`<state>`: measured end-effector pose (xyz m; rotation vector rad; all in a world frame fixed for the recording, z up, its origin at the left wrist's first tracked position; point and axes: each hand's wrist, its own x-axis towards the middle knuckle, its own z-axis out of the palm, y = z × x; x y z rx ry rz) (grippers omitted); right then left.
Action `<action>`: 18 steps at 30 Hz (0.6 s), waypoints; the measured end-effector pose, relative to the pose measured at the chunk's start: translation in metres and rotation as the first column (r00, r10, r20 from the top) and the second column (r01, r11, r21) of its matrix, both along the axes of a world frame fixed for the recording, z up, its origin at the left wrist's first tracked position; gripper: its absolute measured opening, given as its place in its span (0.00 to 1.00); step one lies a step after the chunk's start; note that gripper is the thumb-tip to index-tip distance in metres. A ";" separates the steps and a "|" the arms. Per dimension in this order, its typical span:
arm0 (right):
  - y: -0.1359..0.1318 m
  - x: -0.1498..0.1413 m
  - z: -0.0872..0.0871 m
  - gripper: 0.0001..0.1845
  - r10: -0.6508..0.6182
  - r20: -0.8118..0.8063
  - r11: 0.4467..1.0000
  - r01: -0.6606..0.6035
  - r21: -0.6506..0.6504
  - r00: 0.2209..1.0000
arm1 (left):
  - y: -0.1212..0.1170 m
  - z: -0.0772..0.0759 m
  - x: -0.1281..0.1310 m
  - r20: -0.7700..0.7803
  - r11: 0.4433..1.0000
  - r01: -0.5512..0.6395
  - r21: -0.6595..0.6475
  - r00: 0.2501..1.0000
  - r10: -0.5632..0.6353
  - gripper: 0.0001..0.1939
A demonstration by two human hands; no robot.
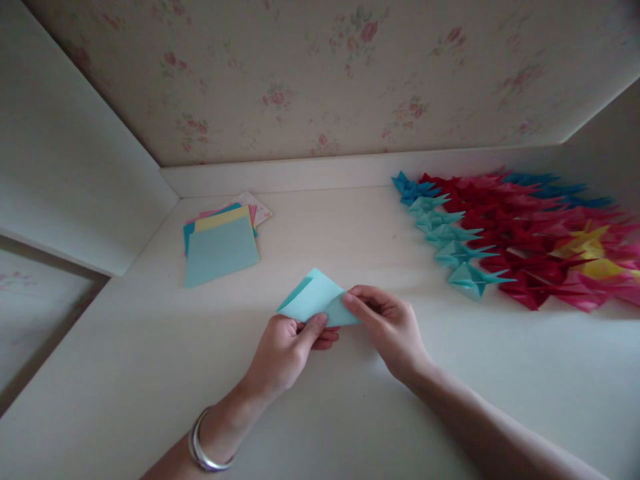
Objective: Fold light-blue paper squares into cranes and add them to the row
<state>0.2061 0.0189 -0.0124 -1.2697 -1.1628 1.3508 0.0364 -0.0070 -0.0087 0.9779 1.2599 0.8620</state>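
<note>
Head view, and we're straight onto the folded paper (313,298), light aqua, held at a slant over the middle of the worktop (320,420), with a darker fold showing along its upper left edge. Our left hand (285,350) has its lower edge: thumb pressed flat on top, fingers curled underneath, the paper pinched between them. Across to our right hand (393,327), thumb and forefinger pinching the right corner, the other fingers curled in behind. We wear a silver bracelet (200,459) on the left wrist.

Out towards the worktop's back left corner we have a paper stack (223,253), pale blue sheet uppermost, with yellow, blue, pink and a patterned white one peeping out beneath.

Over to the back right, what a crowd! Five aqua shapes (456,253), folded and pointed, line up along the left side of the group, a blue shape (413,190) behind them. Next come red shapes (505,237), then pink shapes (585,293), with yellow shapes (585,245) among them towards the right edge. Along the back edge we find a white board (300,172), flowered wallpaper (275,100) rising above it.
</note>
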 end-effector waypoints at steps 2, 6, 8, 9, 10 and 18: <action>0.000 0.000 0.000 0.12 0.000 0.002 1.000 0.000 0.004 1.000 | -0.001 0.000 0.000 -0.024 1.000 0.004 0.015 1.000 -0.004 0.17; 0.001 0.001 0.001 0.12 0.021 0.032 0.999 -0.022 0.026 0.999 | -0.002 0.002 0.001 -0.031 1.000 0.026 0.015 0.999 -0.026 0.15; 0.000 0.001 0.002 0.12 0.052 0.032 0.998 -0.053 0.025 0.998 | -0.003 0.002 0.002 -0.023 1.000 0.026 0.008 0.999 -0.026 0.15; -0.001 0.000 0.002 0.11 0.063 0.024 0.998 -0.064 0.021 0.998 | -0.003 0.002 0.002 -0.028 1.000 0.016 0.015 0.999 -0.016 0.15; -0.001 0.000 0.001 0.11 0.065 0.013 0.998 -0.065 0.016 0.998 | -0.004 0.002 0.002 -0.040 1.000 0.005 0.027 0.999 -0.004 0.15; -0.004 -0.002 -0.004 0.13 0.028 -0.052 1.000 -0.028 0.003 0.998 | -0.001 0.003 0.003 -0.018 0.997 -0.057 0.043 0.998 0.058 0.13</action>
